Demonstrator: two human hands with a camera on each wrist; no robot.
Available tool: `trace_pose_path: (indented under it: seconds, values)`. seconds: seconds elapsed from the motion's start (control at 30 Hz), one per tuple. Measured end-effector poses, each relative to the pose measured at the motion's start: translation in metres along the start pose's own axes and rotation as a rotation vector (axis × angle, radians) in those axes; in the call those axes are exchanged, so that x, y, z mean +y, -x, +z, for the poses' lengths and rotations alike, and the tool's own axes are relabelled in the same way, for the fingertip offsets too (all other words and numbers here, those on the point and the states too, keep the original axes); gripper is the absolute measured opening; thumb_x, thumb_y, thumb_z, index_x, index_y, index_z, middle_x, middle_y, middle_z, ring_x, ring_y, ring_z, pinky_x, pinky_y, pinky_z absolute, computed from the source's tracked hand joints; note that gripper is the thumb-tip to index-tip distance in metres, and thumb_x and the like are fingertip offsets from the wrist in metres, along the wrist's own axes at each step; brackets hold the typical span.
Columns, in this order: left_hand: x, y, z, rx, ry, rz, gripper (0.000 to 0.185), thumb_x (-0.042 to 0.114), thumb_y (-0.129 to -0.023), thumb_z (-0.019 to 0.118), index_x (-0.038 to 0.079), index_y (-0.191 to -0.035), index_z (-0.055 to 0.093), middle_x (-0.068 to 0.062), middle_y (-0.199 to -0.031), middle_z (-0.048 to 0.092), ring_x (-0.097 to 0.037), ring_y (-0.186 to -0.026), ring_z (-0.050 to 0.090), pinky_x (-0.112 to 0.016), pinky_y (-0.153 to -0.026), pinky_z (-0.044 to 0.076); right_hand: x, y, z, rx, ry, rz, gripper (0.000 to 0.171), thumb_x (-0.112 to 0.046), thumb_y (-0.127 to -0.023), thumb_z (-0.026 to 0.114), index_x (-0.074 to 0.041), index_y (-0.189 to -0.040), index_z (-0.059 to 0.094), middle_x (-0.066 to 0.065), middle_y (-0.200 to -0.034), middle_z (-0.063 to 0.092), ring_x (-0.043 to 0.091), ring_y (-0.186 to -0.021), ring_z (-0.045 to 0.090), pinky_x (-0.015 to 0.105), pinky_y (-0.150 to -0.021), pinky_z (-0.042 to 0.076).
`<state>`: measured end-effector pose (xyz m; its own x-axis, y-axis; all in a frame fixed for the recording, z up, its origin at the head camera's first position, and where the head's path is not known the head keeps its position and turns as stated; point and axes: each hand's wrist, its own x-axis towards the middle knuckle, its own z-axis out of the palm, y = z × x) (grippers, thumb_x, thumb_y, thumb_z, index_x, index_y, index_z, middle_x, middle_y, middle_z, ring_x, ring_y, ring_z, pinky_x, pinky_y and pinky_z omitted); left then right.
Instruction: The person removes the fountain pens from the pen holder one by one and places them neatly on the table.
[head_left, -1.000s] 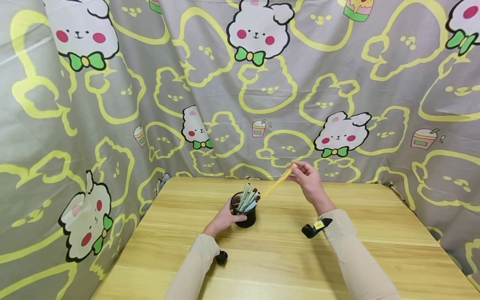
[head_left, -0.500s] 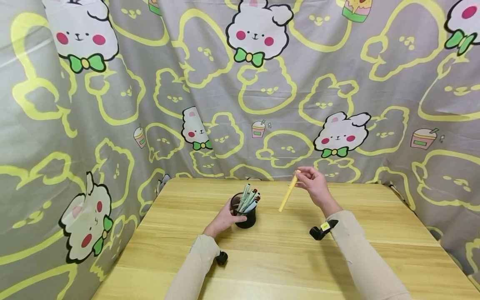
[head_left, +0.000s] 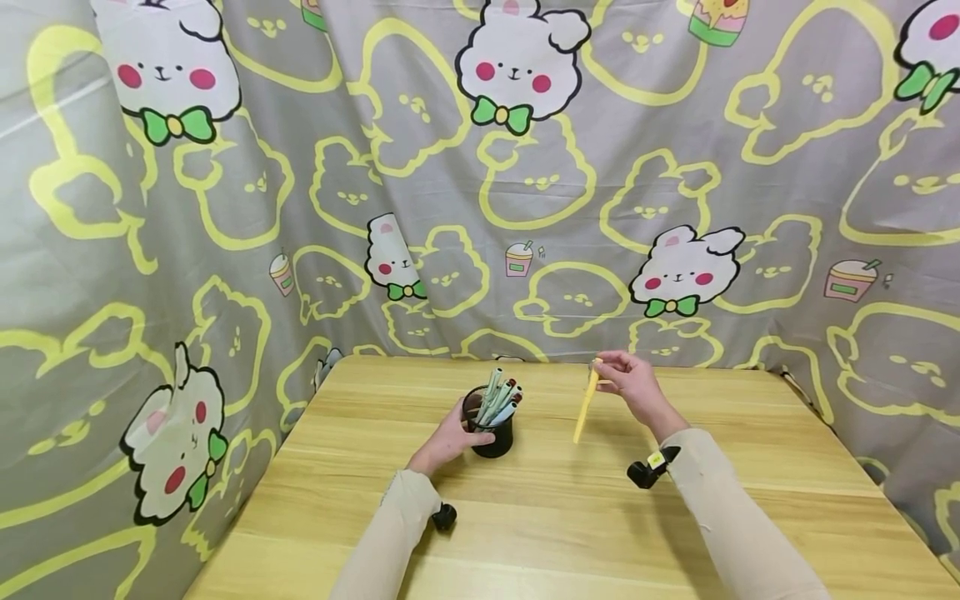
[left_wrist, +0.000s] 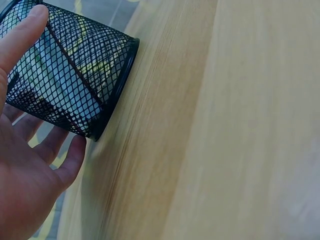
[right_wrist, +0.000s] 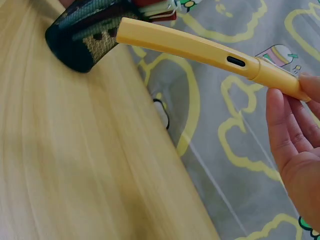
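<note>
A yellow fountain pen (right_wrist: pixel 190 47) with a dark oval window in its barrel hangs from my right hand (head_left: pixel 632 385), which pinches it by the capped end. In the head view the pen slants down toward the table, to the right of a black mesh pen holder (head_left: pixel 492 442). My left hand (head_left: pixel 450 435) grips that holder from its left side, thumb across the front. The left wrist view shows the thumb high on the mesh (left_wrist: pixel 75 65) and the fingers around the far side. Several pens (head_left: pixel 495 402), mostly pale green with some dark red, lean inside the holder.
The light wooden table (head_left: pixel 480 525) spreads under both arms. A grey curtain (head_left: pixel 450 192) with yellow outlines and white rabbits hangs along its back and sides. Each sleeve carries a small black wrist camera (head_left: pixel 444 517).
My right hand has moved right and down, drawing the yellow pen away from the holder. The pen has swung from a slant to nearly upright. My left hand stays on the holder.
</note>
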<state>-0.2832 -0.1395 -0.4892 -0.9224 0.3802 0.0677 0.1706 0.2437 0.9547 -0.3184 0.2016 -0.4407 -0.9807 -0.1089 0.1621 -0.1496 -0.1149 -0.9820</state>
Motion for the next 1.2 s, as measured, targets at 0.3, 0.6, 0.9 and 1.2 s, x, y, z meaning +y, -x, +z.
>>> trace_pose_path:
  seconds: [0.3,0.6,0.9,1.2]
  values:
    - [-0.001,-0.002,-0.001,-0.021,0.009,-0.003,0.074,0.009,-0.083,0.073,0.002,-0.143,0.032,-0.019,-0.139,0.041,-0.034,-0.123,0.043,-0.047,-0.099,0.037,0.015,-0.001,-0.005,-0.060,0.041,0.058,0.018,-0.008,-0.091,0.063,-0.002,-0.107,0.061,0.007,-0.093,0.066,0.013,-0.079,0.065,0.032,-0.073,0.054]
    - [-0.031,-0.015,0.001,0.018,0.003,0.003,0.076,0.012,-0.080,0.077,0.011,-0.143,0.034,-0.014,-0.139,0.041,-0.032,-0.124,0.043,-0.047,-0.100,0.035,0.030,-0.005,-0.008,-0.082,0.085,0.148,0.043,-0.007,-0.093,0.060,0.017,-0.125,0.045,0.002,-0.094,0.064,0.010,-0.080,0.064,0.032,-0.077,0.053]
    - [-0.031,-0.015,0.000,0.025,-0.006,0.001,0.076,0.016,-0.080,0.078,0.012,-0.142,0.035,-0.012,-0.138,0.043,-0.030,-0.123,0.044,-0.046,-0.100,0.036,0.039,-0.006,-0.004,-0.076,0.125,0.216,0.030,-0.007,-0.094,0.058,0.011,-0.118,0.053,0.008,-0.095,0.064,0.013,-0.080,0.064,0.033,-0.077,0.053]
    - [-0.005,-0.005,-0.002,-0.017,-0.007,0.004,0.075,0.009,-0.082,0.075,0.002,-0.143,0.032,-0.019,-0.139,0.041,-0.035,-0.123,0.043,-0.048,-0.099,0.036,0.049,-0.007,-0.005,-0.127,0.119,0.248,0.035,-0.006,-0.094,0.058,0.015,-0.121,0.050,0.008,-0.095,0.063,0.013,-0.080,0.062,0.038,-0.082,0.052]
